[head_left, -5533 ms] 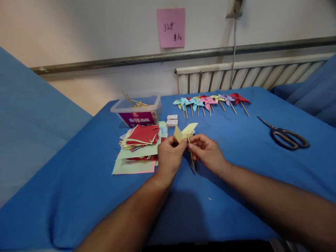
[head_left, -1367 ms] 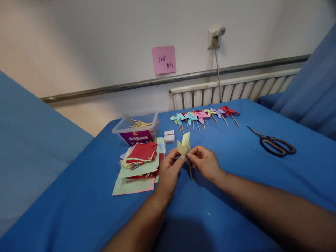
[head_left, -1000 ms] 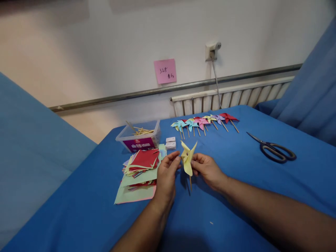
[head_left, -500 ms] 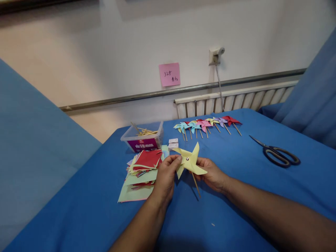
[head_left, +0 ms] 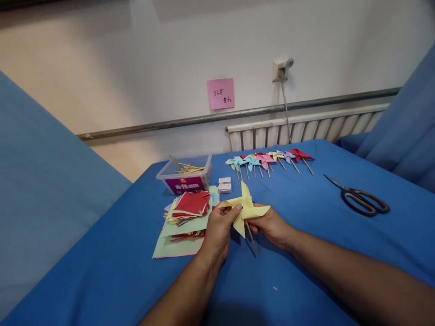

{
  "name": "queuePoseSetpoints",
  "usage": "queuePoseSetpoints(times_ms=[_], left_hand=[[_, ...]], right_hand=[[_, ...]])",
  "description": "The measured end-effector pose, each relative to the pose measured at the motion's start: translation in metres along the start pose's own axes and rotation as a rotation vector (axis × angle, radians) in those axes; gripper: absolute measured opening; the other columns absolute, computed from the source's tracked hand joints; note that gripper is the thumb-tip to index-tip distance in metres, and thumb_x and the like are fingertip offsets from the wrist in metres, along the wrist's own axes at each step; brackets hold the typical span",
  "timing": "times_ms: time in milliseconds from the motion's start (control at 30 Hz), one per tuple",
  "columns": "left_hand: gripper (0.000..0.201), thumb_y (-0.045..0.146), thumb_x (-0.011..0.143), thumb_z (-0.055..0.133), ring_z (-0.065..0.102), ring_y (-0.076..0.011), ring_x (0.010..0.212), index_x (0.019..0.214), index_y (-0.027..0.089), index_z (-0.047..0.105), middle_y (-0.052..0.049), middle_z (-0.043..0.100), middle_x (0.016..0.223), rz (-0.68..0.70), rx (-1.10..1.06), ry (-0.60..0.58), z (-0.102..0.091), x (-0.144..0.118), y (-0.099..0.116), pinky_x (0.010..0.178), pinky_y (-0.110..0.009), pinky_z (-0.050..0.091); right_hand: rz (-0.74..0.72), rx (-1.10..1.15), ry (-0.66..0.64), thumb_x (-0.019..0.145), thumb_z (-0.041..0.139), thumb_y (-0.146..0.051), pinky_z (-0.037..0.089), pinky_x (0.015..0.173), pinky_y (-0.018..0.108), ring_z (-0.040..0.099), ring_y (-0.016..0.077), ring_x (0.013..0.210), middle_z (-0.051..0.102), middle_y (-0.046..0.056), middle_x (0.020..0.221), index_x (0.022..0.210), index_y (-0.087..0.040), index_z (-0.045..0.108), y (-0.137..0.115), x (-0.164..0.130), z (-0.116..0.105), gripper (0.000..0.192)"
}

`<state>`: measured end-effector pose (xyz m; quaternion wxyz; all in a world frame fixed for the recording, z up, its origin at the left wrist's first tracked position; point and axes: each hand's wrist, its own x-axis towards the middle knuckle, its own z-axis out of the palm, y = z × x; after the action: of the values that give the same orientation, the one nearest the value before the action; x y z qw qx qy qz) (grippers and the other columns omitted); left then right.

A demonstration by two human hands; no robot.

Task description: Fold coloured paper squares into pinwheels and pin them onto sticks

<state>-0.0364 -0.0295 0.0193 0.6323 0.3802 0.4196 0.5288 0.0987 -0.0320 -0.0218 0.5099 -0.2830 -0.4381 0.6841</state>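
A yellow paper pinwheel (head_left: 249,210) on a thin wooden stick (head_left: 252,240) is held between both hands above the table. My left hand (head_left: 219,224) is closed on it, with the thumb pressed at the pin in its centre. From the right, my right hand (head_left: 272,226) grips behind the blades near the top of the stick; its fingertips are partly hidden by the paper. Just left of my left hand lies a stack of coloured paper squares (head_left: 192,203), red on top, over larger pale green sheets (head_left: 176,246).
Behind the paper stands a clear plastic box (head_left: 185,176) of wooden sticks, with small white boxes (head_left: 224,185) beside it. Several finished pinwheels (head_left: 265,160) lie in a row at the back. Black-handled scissors (head_left: 360,198) rest at right on the blue cloth (head_left: 112,267).
The yellow pinwheel's blades have turned. My left thumb has moved from a blade's edge onto the centre pin, while my right hand has stayed behind the pinwheel.
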Motion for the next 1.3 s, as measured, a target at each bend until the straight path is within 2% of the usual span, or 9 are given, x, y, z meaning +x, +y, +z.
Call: queuePoseSetpoints(times_ms=[500,700,833,933,1133,1300], left_hand=[[0.034,0.030,0.062,0.081,0.066,-0.0184,0.072,0.086,0.010,0.069,-0.010,0.072,0.086,-0.037,0.068,0.057,-0.001,0.000,-0.004,0.068,-0.028,0.049],[0.033,0.026,0.062,0.081,0.066,-0.0190,0.080,0.089,0.012,0.068,-0.009,0.072,0.090,-0.009,0.015,0.040,0.000,-0.003,-0.004,0.073,-0.029,0.048],[0.031,0.026,0.061,0.081,0.065,-0.0181,0.076,0.084,0.011,0.067,-0.009,0.071,0.086,-0.011,0.009,0.064,0.000,-0.002,-0.006,0.072,-0.029,0.048],[0.031,0.026,0.060,0.082,0.065,-0.0175,0.070,0.081,0.011,0.065,-0.008,0.071,0.080,-0.008,-0.013,0.076,-0.001,0.000,-0.006,0.068,-0.029,0.048],[0.030,0.025,0.059,0.083,0.063,-0.0152,0.063,0.076,0.013,0.061,-0.004,0.069,0.071,0.021,-0.026,0.123,-0.002,0.003,-0.002,0.064,-0.028,0.047],[0.031,0.027,0.060,0.082,0.063,-0.0150,0.064,0.078,0.013,0.060,-0.003,0.069,0.073,0.020,-0.025,0.090,0.001,-0.001,-0.003,0.062,-0.027,0.047]], right_hand=[[-0.002,-0.074,0.115,0.064,0.081,-0.041,0.028,0.045,0.022,0.040,0.0067,0.044,0.051,-0.006,0.050,0.077,-0.015,0.060,-0.001,0.000,0.001,0.036],[0.003,-0.083,0.121,0.065,0.080,-0.042,0.027,0.045,0.022,0.040,0.0066,0.043,0.052,-0.006,0.052,0.079,-0.015,0.061,0.002,0.000,0.000,0.036],[0.005,-0.083,0.121,0.065,0.080,-0.042,0.028,0.044,0.022,0.039,0.0067,0.042,0.051,-0.006,0.049,0.075,-0.016,0.060,-0.001,-0.001,0.003,0.035],[-0.010,-0.078,0.079,0.064,0.081,-0.040,0.031,0.044,0.022,0.042,0.0067,0.044,0.053,-0.005,0.054,0.075,-0.016,0.060,-0.001,-0.001,0.006,0.034],[0.001,-0.045,-0.097,0.063,0.082,-0.036,0.034,0.044,0.020,0.042,0.0058,0.049,0.054,-0.004,0.065,0.081,-0.017,0.062,0.004,0.000,0.007,0.033],[0.022,-0.074,-0.080,0.063,0.082,-0.037,0.035,0.045,0.020,0.043,0.0061,0.051,0.054,-0.004,0.066,0.084,-0.017,0.061,0.009,0.000,0.005,0.035]])
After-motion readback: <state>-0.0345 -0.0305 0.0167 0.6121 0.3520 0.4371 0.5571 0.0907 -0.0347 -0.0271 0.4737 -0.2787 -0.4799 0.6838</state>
